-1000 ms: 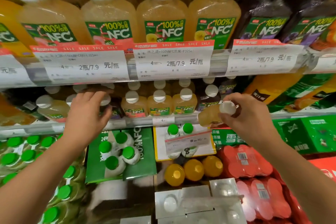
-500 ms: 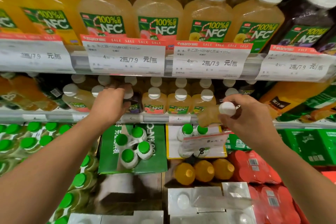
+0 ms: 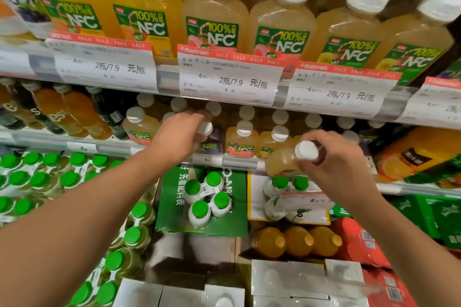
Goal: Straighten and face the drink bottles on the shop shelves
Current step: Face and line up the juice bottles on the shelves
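Rows of white-capped NFC juice bottles fill two shelves. My left hand (image 3: 180, 135) reaches into the lower shelf and grips the neck of a dark purple juice bottle (image 3: 210, 140) standing in the front row, its white cap showing by my fingers. My right hand (image 3: 334, 159) holds a pale yellow juice bottle (image 3: 282, 160) out in front of the shelf edge, tilted so its white cap points towards me. A pink-labelled peach bottle (image 3: 240, 140) stands just right of the purple one.
The upper shelf rail (image 3: 167, 74) carries sale price tags below large NFC bottles (image 3: 215, 15). Green-capped bottles (image 3: 37, 179) crowd the lower left. A green carton (image 3: 224, 212), orange bottles (image 3: 296, 240), red packs (image 3: 361, 244) and silver boxes (image 3: 287, 279) lie below.
My left hand has gone from the shelf front onto the purple bottle's neck. The view has swung left. The right hand keeps the pale bottle in the same place.
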The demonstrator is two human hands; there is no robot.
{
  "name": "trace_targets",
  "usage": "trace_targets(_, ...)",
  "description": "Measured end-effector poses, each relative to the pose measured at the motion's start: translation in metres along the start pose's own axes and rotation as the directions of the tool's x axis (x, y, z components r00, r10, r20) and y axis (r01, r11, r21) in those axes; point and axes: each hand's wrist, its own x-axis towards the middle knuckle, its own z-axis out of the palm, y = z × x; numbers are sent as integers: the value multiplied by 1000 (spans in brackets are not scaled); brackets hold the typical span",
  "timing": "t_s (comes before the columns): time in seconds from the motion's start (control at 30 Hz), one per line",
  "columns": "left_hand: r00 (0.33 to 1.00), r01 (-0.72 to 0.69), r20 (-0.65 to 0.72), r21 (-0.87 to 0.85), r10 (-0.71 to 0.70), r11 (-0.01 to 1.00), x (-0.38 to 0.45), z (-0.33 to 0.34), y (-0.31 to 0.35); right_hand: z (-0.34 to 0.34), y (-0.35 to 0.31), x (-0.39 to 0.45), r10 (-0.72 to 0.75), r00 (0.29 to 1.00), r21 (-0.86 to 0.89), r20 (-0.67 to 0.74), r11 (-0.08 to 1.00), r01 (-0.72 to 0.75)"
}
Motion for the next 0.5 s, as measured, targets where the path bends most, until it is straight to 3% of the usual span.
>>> trace_targets(0.2, 990, -22, -144, -165, -2, 986, -39, -30, -22, 18, -26, 17, -68, 997, 37, -35, 997, 70)
trace_targets(0.5, 983, -5, -175, -295, -49, 955, -79, -54, -66, 52, -83, 43, 78, 988, 78, 130, 993, -89)
